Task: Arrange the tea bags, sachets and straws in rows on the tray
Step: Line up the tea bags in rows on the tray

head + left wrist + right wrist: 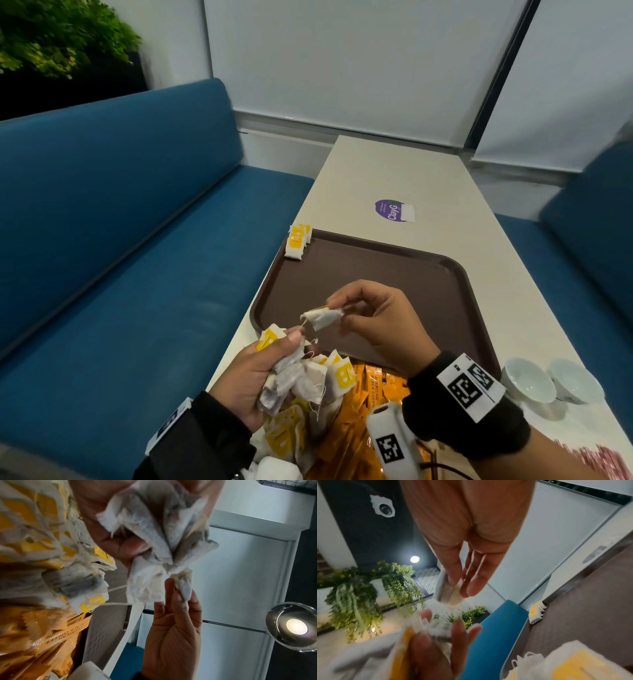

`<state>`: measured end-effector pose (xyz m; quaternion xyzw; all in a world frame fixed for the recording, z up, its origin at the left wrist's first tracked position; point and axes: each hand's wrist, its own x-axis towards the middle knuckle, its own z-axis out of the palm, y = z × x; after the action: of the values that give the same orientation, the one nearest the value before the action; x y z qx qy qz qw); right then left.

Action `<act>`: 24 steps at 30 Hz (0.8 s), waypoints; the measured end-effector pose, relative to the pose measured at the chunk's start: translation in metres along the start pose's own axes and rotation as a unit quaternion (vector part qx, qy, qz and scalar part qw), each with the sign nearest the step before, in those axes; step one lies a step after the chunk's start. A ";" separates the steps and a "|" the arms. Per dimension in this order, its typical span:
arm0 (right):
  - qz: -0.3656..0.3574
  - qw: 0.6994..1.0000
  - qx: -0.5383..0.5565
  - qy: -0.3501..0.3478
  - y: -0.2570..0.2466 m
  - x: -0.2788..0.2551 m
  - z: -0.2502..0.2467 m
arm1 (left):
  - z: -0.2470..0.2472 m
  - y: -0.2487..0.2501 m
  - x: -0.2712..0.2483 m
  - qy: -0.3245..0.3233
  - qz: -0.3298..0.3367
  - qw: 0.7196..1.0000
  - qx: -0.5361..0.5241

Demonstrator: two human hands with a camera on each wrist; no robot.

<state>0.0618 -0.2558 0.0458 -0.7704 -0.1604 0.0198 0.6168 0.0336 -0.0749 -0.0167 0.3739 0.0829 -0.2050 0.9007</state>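
Observation:
My left hand (pixel 255 373) grips a bunch of white tea bags (pixel 298 380) with yellow tags, held above the table's near left corner. My right hand (pixel 373 318) pinches a single tea bag (pixel 322 317) between thumb and fingers, just above the brown tray (pixel 394 274); its string runs back toward the bunch. In the left wrist view the bunch (pixel 154 527) fills the top and the pinched tea bag (pixel 184 586) sits below it. Two or three tea bags (pixel 298 240) stand at the tray's far left corner, also visible as small tea bags (pixel 536 612) in the right wrist view.
Orange coffee sachets (pixel 373 387) and more tea bags (pixel 284 435) lie heaped at the tray's near edge. Two white cups (pixel 551 383) stand on the table to the right. A purple sticker (pixel 394 210) lies beyond the tray. Blue benches (pixel 120 222) flank the table.

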 end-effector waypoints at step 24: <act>0.096 0.988 0.020 0.117 0.007 0.049 0.023 | -0.007 0.023 -0.002 0.080 0.077 0.964 0.240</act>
<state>0.1048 -0.2218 0.0421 -0.7665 -0.0123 -0.0077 0.6421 0.0412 -0.0548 -0.0062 0.5999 0.0745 -0.1185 0.7877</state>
